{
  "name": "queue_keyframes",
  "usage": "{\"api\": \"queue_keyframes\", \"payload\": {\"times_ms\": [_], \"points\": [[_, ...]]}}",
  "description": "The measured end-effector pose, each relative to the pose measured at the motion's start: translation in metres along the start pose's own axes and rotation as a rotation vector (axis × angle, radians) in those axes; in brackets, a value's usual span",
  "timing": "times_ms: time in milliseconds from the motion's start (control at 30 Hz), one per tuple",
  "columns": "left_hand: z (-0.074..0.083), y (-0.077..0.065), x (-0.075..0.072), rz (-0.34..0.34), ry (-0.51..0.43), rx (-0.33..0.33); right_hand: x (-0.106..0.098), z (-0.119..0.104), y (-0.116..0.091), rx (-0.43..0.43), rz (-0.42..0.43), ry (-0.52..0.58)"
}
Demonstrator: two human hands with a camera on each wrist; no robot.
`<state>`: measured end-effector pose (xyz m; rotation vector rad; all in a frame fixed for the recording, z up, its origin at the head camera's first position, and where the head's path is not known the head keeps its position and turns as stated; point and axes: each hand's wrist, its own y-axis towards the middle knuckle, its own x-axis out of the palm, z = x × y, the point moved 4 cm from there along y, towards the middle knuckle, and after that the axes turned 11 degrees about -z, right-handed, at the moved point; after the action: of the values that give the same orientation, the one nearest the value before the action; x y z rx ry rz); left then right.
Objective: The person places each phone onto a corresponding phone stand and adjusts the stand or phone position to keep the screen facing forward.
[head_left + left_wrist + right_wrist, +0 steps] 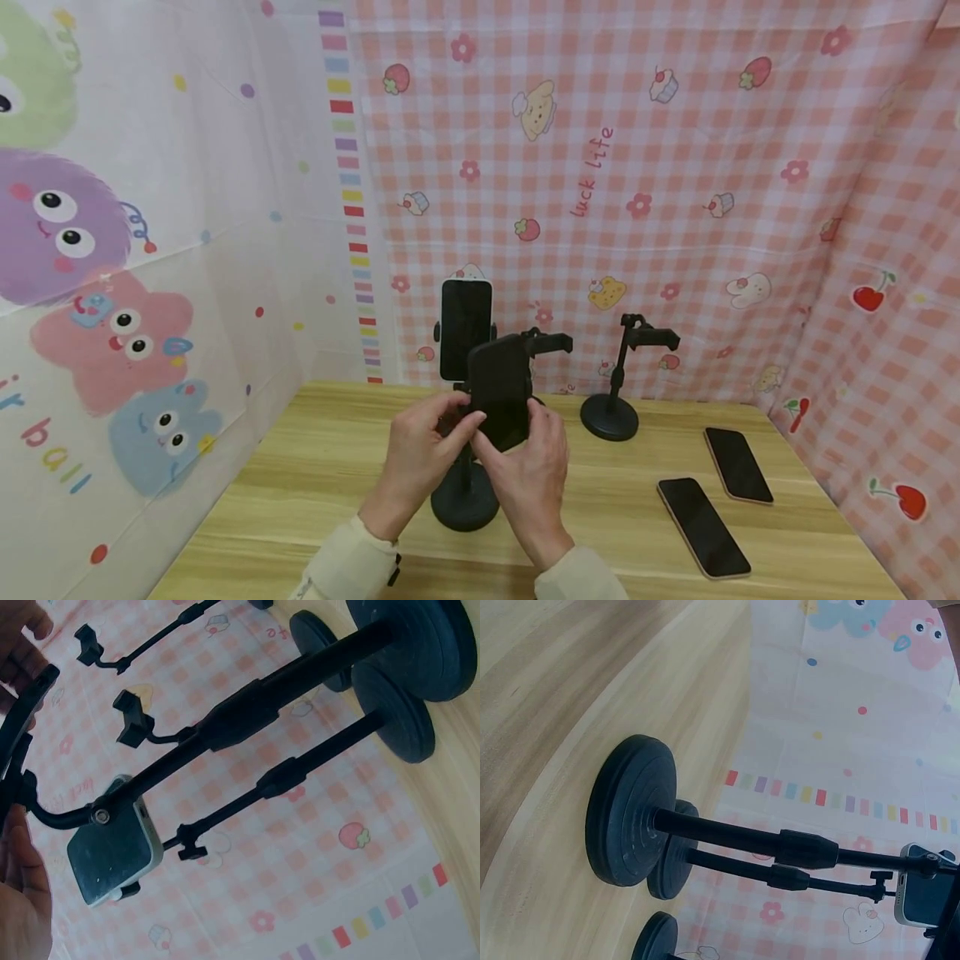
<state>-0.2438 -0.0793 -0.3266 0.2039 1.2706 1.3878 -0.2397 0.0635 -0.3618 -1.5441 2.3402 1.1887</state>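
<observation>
As two bare hands meet above a wooden tabletop (300,508), a dark phone (498,379) stands slightly tilted at the head of the nearest stand (465,504). The left hand (423,446) grasps the phone's lower left side, while the right hand (528,479) grips the lower right edge, thumbs close together near the bottom front. Whether the clamp behind has hold of both edges cannot be told. The step in hand appears to be seating the phone; doing it well calls for keeping it centered, easing both edges squarely between the clamp's arms, and keeping fingertips clear of the pinch. Since the stand rises from a single round base, gentle, even pressure from both sides should guard against tipping, and support should last until the grip proves firm. Just behind, a white-edged phone (466,329) sits upright in its holder; two more phones (705,527) lie flat at right.
</observation>
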Motion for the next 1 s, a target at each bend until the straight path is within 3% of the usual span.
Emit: {"api": "queue_keyframes", "payload": {"times_ms": [300,667,1000], "points": [[-0.001,0.000,0.005,0.027,-0.044,-0.073,0.001,0.003,0.000,0.039,0.012,-0.028],[-0.003,0.002,0.008,0.001,-0.055,-0.175,0.004,0.001,0.000,0.074,0.009,-0.038],[-0.005,0.001,0.011,-0.003,-0.077,-0.207,0.003,0.000,-0.001,0.092,-0.008,-0.026]]}}
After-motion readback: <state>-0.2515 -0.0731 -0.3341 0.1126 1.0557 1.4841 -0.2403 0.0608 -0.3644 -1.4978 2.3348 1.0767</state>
